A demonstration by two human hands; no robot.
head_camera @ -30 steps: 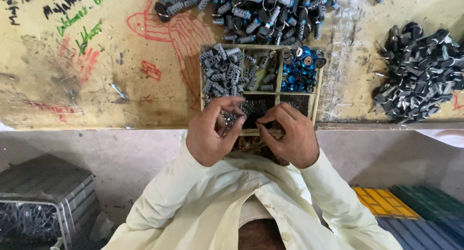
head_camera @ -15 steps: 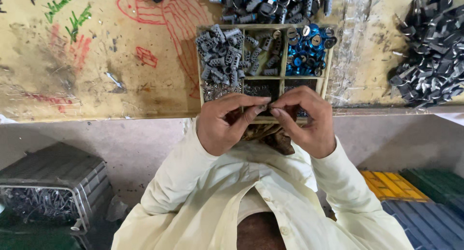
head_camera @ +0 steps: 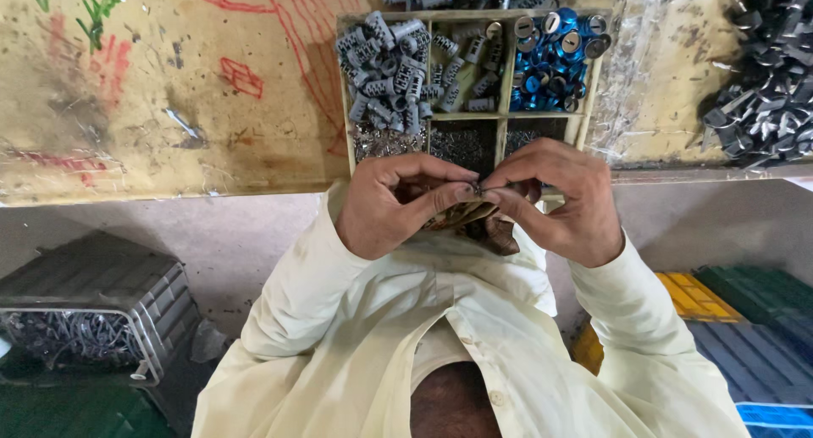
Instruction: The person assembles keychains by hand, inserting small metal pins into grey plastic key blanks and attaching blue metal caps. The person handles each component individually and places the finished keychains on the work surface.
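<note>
Metal part [head_camera: 479,189], tiny, is pinched between fingertips of left hand [head_camera: 391,202] and right hand [head_camera: 555,199]. A slip could drop it into the lap below the fingers.

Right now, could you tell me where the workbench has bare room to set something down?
The widest free patch is the scribbled yellow bench top left of the divided tray. A narrow worn strip lies between the tray and the pile of grey metal parts. The bench edge below the tray is crowded by the left hand and right hand.

Scuffed, paint-marked wooden table [head_camera: 169,91]; wooden tray [head_camera: 505,124] of dull grey metal sleeves [head_camera: 381,57] and glossy blue metal caps [head_camera: 550,61]; soft matt cream cloth sleeves [head_camera: 313,319].
</note>
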